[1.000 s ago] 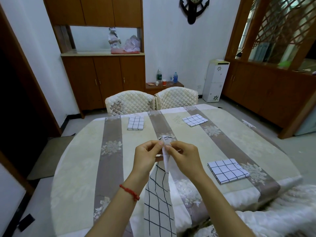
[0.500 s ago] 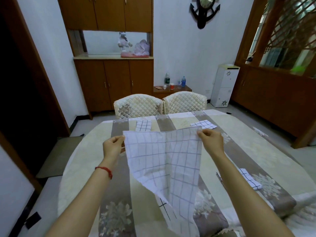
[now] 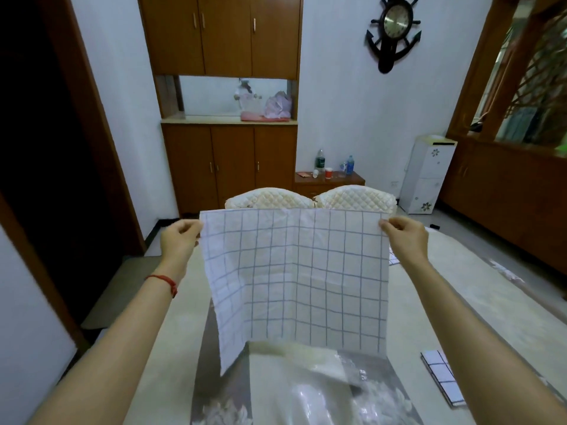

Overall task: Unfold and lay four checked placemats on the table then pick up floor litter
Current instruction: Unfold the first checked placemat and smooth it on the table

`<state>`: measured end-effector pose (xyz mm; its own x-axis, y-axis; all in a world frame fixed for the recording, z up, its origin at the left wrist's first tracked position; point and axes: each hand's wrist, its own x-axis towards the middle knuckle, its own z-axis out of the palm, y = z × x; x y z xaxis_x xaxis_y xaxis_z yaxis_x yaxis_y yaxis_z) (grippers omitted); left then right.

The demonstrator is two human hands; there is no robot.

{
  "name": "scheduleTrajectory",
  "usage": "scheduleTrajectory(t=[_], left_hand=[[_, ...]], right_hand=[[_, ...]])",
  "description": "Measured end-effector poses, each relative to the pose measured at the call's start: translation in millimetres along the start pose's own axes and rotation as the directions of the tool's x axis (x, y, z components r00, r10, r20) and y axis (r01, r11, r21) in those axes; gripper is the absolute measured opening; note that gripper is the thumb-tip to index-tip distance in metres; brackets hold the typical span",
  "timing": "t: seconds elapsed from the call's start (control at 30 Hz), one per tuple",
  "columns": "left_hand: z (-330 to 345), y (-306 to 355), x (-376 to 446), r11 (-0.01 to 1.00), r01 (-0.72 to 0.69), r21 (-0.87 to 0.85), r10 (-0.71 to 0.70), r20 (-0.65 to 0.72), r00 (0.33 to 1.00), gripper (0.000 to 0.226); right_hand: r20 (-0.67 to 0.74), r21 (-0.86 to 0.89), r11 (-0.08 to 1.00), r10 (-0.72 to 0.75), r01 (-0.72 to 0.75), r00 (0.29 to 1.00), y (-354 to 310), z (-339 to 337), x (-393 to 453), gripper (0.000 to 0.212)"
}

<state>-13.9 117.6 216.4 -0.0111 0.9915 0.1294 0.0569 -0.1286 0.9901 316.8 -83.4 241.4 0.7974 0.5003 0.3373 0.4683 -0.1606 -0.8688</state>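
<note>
A white checked placemat (image 3: 294,280) hangs spread open in the air above the table (image 3: 171,348). My left hand (image 3: 179,240) pinches its top left corner and my right hand (image 3: 405,237) pinches its top right corner. A folded checked placemat (image 3: 441,375) lies on the table by my right forearm. The edge of another folded placemat (image 3: 393,259) shows just under my right hand. The open mat hides the far middle of the table.
Two quilted chair backs (image 3: 306,197) stand at the table's far side. Behind them are a wooden cabinet (image 3: 230,161), a low stand with bottles and a cup (image 3: 329,177), and a white dispenser (image 3: 426,173). A wooden partition (image 3: 503,185) runs along the right.
The placemat went from bunched between my hands to fully spread. Both hands moved apart and up, and my view lifted toward the wall.
</note>
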Motion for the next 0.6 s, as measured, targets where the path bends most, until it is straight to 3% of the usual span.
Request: scheduleTrajectory(t=[0.23, 0.37, 0.6], left_hand=[[-33, -15, -22, 0.994, -0.109, 0.021, 0.11, -0.086, 0.99, 0.014], [-51, -37, -61, 0.995, -0.102, 0.022, 0.103, -0.052, 0.993, 0.011], [-70, -98, -123, 0.992, 0.12, -0.037, -0.119, 0.033, 0.992, 0.011]], right_hand=[[-0.023, 0.142, 0.987, -0.071, 0.073, 0.997, 27, -21, -37, 0.01], [-0.036, 0.21, 0.978, 0.012, -0.004, 0.999, 62, -35, -69, 0.012], [0.046, 0.204, 0.951, 0.226, -0.231, 0.973, 142, -48, -122, 0.007]])
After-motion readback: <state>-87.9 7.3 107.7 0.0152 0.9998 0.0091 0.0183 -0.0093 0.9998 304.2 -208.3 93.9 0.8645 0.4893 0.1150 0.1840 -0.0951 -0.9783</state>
